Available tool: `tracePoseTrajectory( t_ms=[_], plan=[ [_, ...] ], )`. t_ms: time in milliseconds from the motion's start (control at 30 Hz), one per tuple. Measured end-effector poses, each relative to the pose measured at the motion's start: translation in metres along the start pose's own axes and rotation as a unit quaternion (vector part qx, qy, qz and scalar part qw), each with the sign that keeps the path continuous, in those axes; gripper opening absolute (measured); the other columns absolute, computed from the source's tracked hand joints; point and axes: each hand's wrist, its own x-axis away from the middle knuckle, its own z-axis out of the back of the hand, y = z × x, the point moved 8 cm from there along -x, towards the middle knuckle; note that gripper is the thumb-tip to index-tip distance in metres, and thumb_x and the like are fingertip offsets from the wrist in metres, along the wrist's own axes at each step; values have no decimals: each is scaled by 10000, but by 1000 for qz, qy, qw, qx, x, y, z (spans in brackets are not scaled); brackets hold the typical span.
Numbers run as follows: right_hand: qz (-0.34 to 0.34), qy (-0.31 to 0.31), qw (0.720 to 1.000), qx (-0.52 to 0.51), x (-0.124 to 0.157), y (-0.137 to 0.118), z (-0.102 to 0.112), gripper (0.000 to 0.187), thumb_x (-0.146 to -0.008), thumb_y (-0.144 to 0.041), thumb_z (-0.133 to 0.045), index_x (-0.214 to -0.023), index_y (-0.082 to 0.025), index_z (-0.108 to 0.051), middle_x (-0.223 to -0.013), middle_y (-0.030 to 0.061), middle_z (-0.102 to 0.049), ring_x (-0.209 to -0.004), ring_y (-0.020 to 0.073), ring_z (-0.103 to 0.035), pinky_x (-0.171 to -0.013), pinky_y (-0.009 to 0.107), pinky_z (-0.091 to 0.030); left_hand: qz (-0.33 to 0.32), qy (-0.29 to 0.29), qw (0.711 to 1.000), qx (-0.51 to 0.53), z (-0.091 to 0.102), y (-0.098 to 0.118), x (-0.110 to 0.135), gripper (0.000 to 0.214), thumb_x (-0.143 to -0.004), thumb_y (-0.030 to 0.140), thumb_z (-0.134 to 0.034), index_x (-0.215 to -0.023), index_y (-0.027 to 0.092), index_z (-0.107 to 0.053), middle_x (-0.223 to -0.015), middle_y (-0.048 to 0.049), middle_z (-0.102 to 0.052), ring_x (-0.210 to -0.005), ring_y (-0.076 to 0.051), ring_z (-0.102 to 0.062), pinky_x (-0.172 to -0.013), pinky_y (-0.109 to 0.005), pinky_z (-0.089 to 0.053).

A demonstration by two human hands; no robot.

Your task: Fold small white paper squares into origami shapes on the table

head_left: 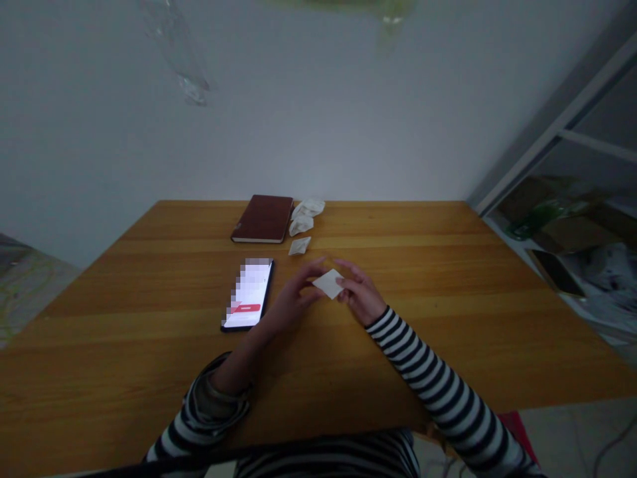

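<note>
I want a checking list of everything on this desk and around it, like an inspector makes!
Surface: wooden table, set against a pale wall.
Job's things: small white folded paper, pinched between both hands above the table.
Clutter: three folded white paper pieces beside a brown notebook; phone lying flat, screen lit.
Hands: left hand and right hand each grip an edge of the paper; striped sleeves.
Cables: a pale cable on the floor at lower right.
Surroundings: metal shelf at right holding boxes and bags; blurred clear object hanging at top.
</note>
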Motion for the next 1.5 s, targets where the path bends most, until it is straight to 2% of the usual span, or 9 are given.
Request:
tracePoseTrajectory(
  t_ms=[100,200,300,400,600,767,1000,1167,1500],
  plan=[
    [-74,-53,994,-56,1,14,-5,439,-703,-267,-757,-1127,-211,-662,-925,32,-739,-554,79,-552,-442,181,-393,-52,-26,997,-58,-1,11,1,344,-774,483,-738,-996,221,-753,-1250,-113,-651,-1195,-279,-562,-1028,-385,-416],
    [-101,-64,993,-8,2,21,-8,385,-774,-409,-718,-1088,-188,-684,-687,-8,-679,-460,69,-473,-409,174,-346,36,36,995,-83,9,0,2,313,-866,463,-626,-772,185,-732,-872,-66,-733,-871,-222,-661,-845,-330,-494],
    [14,20,995,101,0,1,1,418,-832,-545,-639,-1053,-196,-710,-742,21,-706,-606,117,-606,-511,203,-449,120,90,988,-36,13,-14,5,312,-827,473,-666,-764,169,-698,-721,-25,-704,-723,-189,-647,-701,-283,-497],
    [133,50,977,161,3,-19,0,400,-812,-533,-678,-1035,-207,-743,-998,68,-751,-896,189,-676,-747,289,-531,154,49,984,68,0,-22,5,342,-783,491,-714,-861,158,-707,-733,-22,-714,-712,-175,-662,-692,-273,-509],
    [129,38,972,192,4,-7,-3,308,-802,-446,-717,-929,-171,-772,-853,60,-778,-734,201,-700,-692,320,-545,175,25,974,142,-12,-21,7,365,-798,494,-702,-846,134,-736,-789,-44,-737,-753,-175,-673,-805,-310,-524],
    [147,39,970,189,8,-10,-7,306,-793,-399,-730,-1025,-203,-762,-992,67,-780,-866,228,-729,-794,366,-581,196,-8,968,158,-16,-21,10,397,-825,509,-668,-896,127,-751,-817,-65,-752,-773,-197,-689,-839,-347,-523],
    [266,-25,912,311,24,-33,-25,288,-887,-236,-592,-1129,-303,-734,-1232,12,-704,-1174,226,-649,-1088,458,-455,223,-16,940,258,-18,-32,11,368,-805,493,-696,-926,149,-742,-834,-73,-756,-759,-182,-699,-778,-318,-533],
    [293,-61,893,336,28,-38,-30,334,-914,-197,-547,-1180,-329,-699,-1297,-1,-662,-1199,214,-633,-1078,463,-465,253,-2,919,301,-18,-34,14,325,-753,445,-758,-871,143,-731,-828,-80,-757,-710,-154,-696,-743,-278,-529],
    [326,-98,841,422,31,-39,-36,392,-940,-182,-516,-1249,-389,-639,-1368,-31,-607,-1249,198,-595,-1092,447,-445,270,9,912,310,-12,-39,15,363,-744,476,-751,-830,125,-718,-784,-92,-752,-683,-165,-694,-704,-279,-533]
  ],
)
